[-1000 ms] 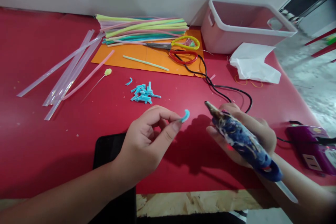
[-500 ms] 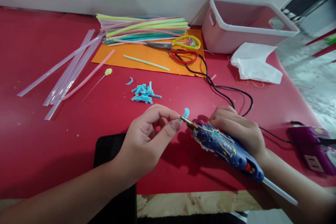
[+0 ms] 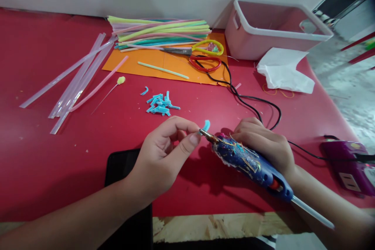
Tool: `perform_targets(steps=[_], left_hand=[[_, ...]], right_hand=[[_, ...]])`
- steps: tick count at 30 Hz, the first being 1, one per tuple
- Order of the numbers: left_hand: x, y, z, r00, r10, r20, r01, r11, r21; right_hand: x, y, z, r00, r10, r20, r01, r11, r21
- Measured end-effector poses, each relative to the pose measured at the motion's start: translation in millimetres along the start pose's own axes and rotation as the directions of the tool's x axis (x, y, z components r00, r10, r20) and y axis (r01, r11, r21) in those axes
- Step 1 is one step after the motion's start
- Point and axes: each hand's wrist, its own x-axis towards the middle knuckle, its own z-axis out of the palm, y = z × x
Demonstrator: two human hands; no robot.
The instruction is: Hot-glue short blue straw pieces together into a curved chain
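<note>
Between thumb and index finger, my left hand (image 3: 168,158) pinches a short curved piece of blue pipe cleaner (image 3: 206,125). My right hand (image 3: 268,146) is wrapped round a dark blue hot glue gun (image 3: 243,160), its body crusted with dried glue and strings. The gun's metal nozzle meets the lower end of the blue piece, right at my left fingertips. A clear glue stick (image 3: 313,212) juts from the gun's rear. Beyond my left hand lies a small pile of cut blue pipe cleaner pieces (image 3: 161,105), with one curled piece (image 3: 144,91) apart from it.
Pipe cleaners (image 3: 161,33) and scissors (image 3: 206,54) lie on orange card (image 3: 129,66). Clear glue sticks (image 3: 79,78) are at left. A pink bin (image 3: 254,41), white tissue (image 3: 284,70), black cord (image 3: 249,103) and purple power strip (image 3: 348,168) stand right. A black phone-like slab (image 3: 121,166) is under my left arm.
Both hands, with the blue piece and the glue gun, have shifted very slightly to the left. The nozzle stays at the piece's lower end.
</note>
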Motion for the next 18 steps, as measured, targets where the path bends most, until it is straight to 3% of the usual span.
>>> perform_targets(steps=[18], left_hand=[[-0.8, -0.5, 0.7, 1.000, 0.030, 0.004, -0.030, 1.000, -0.003]], right_hand=[[-0.6, 0.1, -0.9, 0.999, 0.007, -0.042, -0.007, 1.000, 0.008]])
